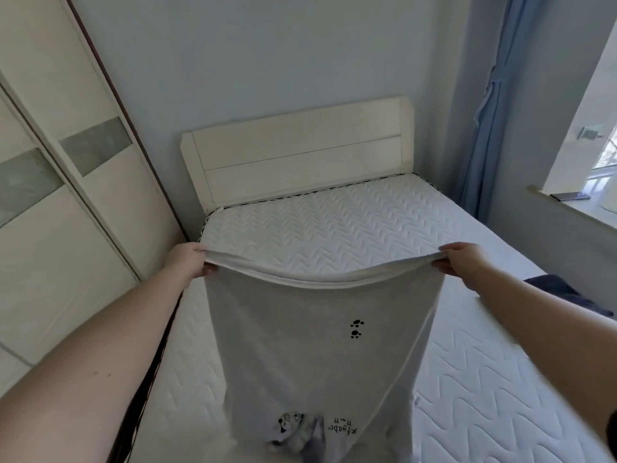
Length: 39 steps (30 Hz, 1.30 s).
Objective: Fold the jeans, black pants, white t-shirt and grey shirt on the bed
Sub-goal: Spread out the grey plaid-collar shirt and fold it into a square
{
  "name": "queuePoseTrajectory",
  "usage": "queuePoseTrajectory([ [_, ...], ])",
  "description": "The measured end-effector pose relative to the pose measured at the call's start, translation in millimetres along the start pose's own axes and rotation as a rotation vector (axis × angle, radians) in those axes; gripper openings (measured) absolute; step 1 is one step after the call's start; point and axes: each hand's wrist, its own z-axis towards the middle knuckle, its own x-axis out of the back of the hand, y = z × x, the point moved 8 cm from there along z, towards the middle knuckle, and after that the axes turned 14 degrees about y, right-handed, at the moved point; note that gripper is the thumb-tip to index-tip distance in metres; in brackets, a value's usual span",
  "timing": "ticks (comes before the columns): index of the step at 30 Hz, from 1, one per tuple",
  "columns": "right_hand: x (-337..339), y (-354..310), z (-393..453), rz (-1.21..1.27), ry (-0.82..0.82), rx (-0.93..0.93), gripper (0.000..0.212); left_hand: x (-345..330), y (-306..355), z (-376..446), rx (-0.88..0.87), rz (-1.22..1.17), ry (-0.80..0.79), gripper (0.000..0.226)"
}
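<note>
Over the bed [350, 225] our left hand [188, 260] and right hand [462, 262] grip the white t-shirt [314, 345], its bottom cut off at 6 o'clock.

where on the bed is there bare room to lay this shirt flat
Bare mattress runs from the headboard down to the held white t-shirt. Right edge is crowded by a dark garment. Left hand, right hand grip the hem.

The shirt [317, 345] carries one short line of black print near its lower edge, right of the cartoon dog [289, 424]. It is seen upside down and seems to read "efgabc", with two or three smaller letters beside it too blurred to make out.
</note>
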Motion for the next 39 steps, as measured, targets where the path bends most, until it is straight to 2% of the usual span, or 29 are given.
queuePoseTrajectory([
  [7,-24.1,-134.5,69.3,0.11,-0.097,0.265,0.029,-13.1,114.1,52.6,-0.138,-0.19,0.082,0.028],
  [11,-21.7,-189.5,92.1,0.165,-0.153,0.354,0.026,-8.3,166.4,64.6,-0.196,-0.327,0.081,0.03],
  [15,-27.6,-206.1,102.6,0.264,-0.196,0.338,0.025,-7.1,191.1,54.5,-0.224,-0.393,-0.012,0.029],
  [18,-35.6,-185.3,106.6,0.281,-0.208,0.275,0.023,-5.2,177.8,45.2,-0.123,-0.496,-0.018,0.02],
  [23,-49.0,-93.5,103.2,0.273,-0.207,0.118,0.022,-12.9,79.5,35.3,0.011,-0.414,0.062,0.014],
  [29,-55.4,75.0,66.2,0.202,-0.243,-0.147,0.028,-37.1,-125.6,-19.0,0.227,-0.207,0.033,0.031],
  [34,-32.9,237.1,13.0,0.023,-0.244,-0.359,0.033,-35.4,-277.0,-91.7,0.412,-0.081,0.052,0.032],
  [39,-2.1,360.7,-48.5,-0.193,-0.253,-0.489,0.034,-18.4,-383.4,-173.0,0.482,0.077,0.056,0.028],
])
